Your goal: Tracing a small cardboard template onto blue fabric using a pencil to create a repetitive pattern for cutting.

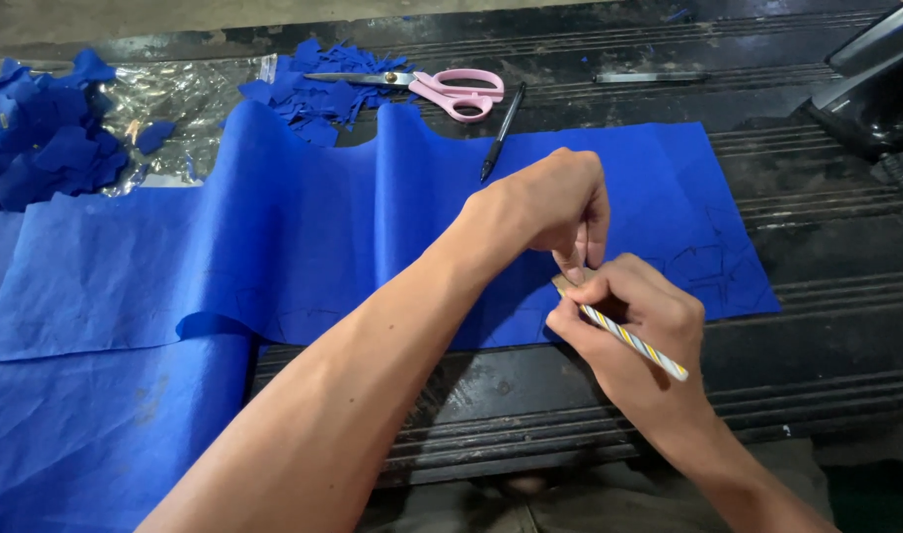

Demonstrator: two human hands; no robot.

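My left hand (555, 212) is curled into a loose fist over the blue fabric (303, 237), its fingertips pressing down on a small tan template (567, 281) — only a sliver of it shows between my two hands. My right hand (634, 316) is closed narrow around a striped pencil (634, 342), yellow, white and grey bands spiralling along its shaft, the tip buried against the template's edge where I cannot see it. The fabric is a thin, matte sheet that ripples into soft folds to the left and lies flatter on the right, where faint dark outlines are traced. It rests on a black, ribbed table (827, 326), scuffed and dusty.

Farther off, pink-handled scissors (442, 87) lie on a heap of ragged blue scraps (318, 94), with a slim black pen (502, 130) just beside them. More blue offcuts (42, 133) sit piled on crinkled clear plastic (190, 99) — glossy and wrinkled.
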